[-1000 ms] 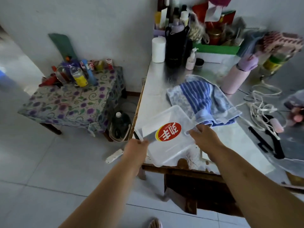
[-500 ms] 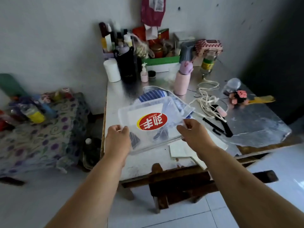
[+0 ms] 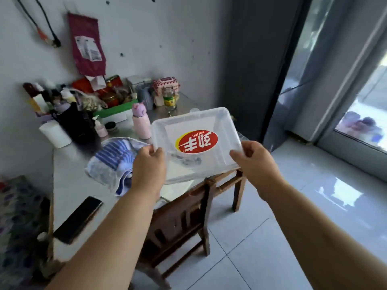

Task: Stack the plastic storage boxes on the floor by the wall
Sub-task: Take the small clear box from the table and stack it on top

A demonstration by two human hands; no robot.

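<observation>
A clear plastic storage box (image 3: 224, 130) with a red and yellow oval label hangs in the air above the table's right end. My left hand (image 3: 149, 166) grips its near left corner, thumb on the rim. My right hand (image 3: 252, 160) grips its near right corner. The box tilts so that its open inside faces me. No other storage box shows in this view.
The metal-topped table (image 3: 69, 185) carries a blue striped towel (image 3: 113, 160), a black phone (image 3: 78, 218), a pink bottle (image 3: 141, 124) and clutter against the wall. A wooden chair (image 3: 184, 225) stands under it. Tiled floor (image 3: 293, 206) spreads right toward a glass door (image 3: 356, 91).
Both hands have lifted the box off the table and carried it up and to the right. The view has swung right, bringing the door and open floor into sight.
</observation>
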